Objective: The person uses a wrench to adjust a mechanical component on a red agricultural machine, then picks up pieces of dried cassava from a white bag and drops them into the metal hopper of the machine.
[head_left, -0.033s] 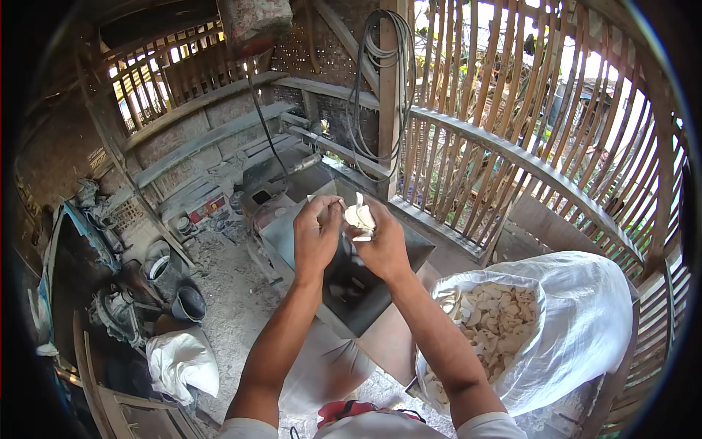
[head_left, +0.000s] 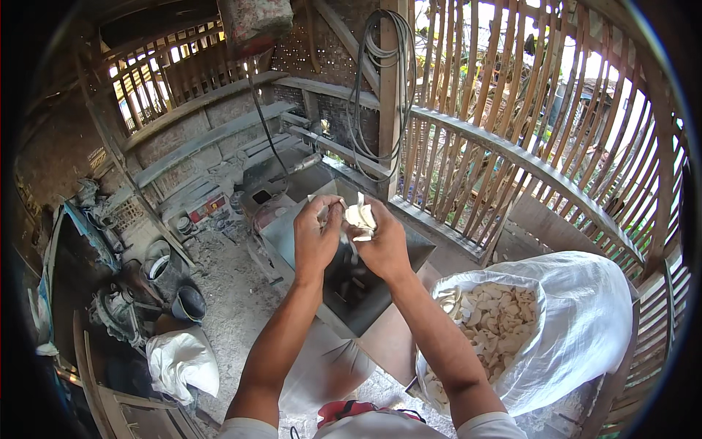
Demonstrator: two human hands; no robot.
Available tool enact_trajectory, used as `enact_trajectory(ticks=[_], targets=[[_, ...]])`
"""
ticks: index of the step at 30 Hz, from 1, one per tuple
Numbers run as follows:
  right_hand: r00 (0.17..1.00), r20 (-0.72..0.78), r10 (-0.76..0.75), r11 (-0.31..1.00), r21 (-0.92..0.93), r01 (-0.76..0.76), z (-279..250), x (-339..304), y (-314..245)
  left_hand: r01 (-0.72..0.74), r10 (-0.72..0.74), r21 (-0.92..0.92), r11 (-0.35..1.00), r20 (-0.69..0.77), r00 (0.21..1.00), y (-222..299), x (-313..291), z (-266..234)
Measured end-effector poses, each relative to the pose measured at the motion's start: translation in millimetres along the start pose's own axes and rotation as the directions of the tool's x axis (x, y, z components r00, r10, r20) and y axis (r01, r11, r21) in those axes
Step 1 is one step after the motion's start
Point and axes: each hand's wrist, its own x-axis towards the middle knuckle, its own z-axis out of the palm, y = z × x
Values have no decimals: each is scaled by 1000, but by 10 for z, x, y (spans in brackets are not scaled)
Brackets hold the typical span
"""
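Both hands are raised over a grey metal hopper (head_left: pixel 418 254) with a dark inside. My right hand (head_left: pixel 385 245) is closed around several pale dried slices (head_left: pixel 360 217), which stick out past the thumb and fingers. Close beside it, my left hand (head_left: pixel 318 238) has its fingers curled in, and a bit of a pale slice shows at its far edge. Below the hands, a few blurred pale pieces appear against the hopper's dark inside. At my right, a large white woven sack (head_left: pixel 585 322) lies with its mouth open, full of similar slices (head_left: pixel 501 316).
A slatted wooden wall (head_left: pixel 512 168) runs along the right. Coiled cable (head_left: pixel 398 80) hangs on a post. Left of the hopper are a dark bucket (head_left: pixel 190 304), a white sack (head_left: pixel 183 362) and a dusty floor (head_left: pixel 234 300). A black cable (head_left: pixel 267 132) dangles behind the hopper.
The hands and the held slices have barely moved. The blurred pale pieces below the hands have shifted position in the hopper.
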Motion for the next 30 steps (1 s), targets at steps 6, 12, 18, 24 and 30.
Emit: enact_trajectory(ticks=[6, 12, 18, 24, 30], targets=[[973, 119, 196, 975, -128, -181, -61, -11, -182, 1, -1, 2, 1000, -18, 1000, 57, -3, -39], [998, 58, 32, 998, -52, -29, -9, -29, -28, -31, 31, -9, 999, 13, 999, 55, -11, -25], [997, 66, 41, 996, -81, -35, 2, -31, -69, -84, 84, -8, 996, -9, 996, -23, -2, -22], [996, 91, 25, 999, -38, -22, 2, -36, -34, -59, 56, -123, 991, -28, 998, 16, -29, -14], [977, 195, 88, 996, 12, -93, 22, -42, 9, -118, 117, -12, 993, -81, 990, 38, -44, -38]])
